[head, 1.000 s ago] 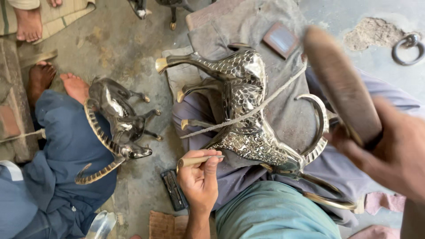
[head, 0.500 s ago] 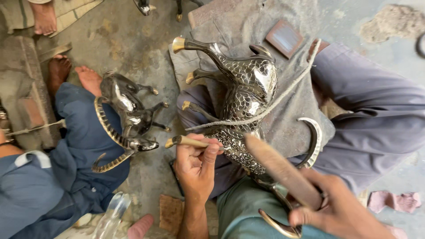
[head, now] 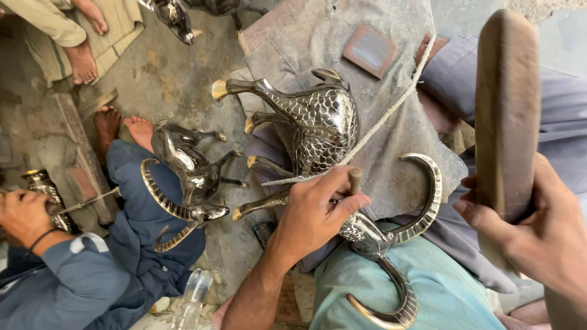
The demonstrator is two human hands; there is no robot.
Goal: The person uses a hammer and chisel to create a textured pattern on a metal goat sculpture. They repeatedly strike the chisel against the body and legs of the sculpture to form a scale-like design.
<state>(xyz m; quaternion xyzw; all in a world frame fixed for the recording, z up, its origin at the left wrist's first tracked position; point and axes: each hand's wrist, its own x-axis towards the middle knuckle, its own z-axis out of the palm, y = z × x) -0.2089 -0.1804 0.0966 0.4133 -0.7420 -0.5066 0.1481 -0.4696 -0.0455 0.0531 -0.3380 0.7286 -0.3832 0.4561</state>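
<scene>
1. The co-worker's metal animal (head: pixel 189 177) lies on a blue-clad lap as before.
2. The left hand (head: pixel 318 211), fingers wrapped around a chisel (head: pixel 354 178), has moved onto the horned metal figure (head: pixel 324 131) lying across the person's lap.
3. The right hand (head: pixel 538 232), gripping a wooden mallet (head: pixel 507 110), has swung it upright at the right.

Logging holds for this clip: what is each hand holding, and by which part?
The left hand grips a small punch around its shaft, top end showing. The right hand grips a wooden mallet around its lower part.
</scene>
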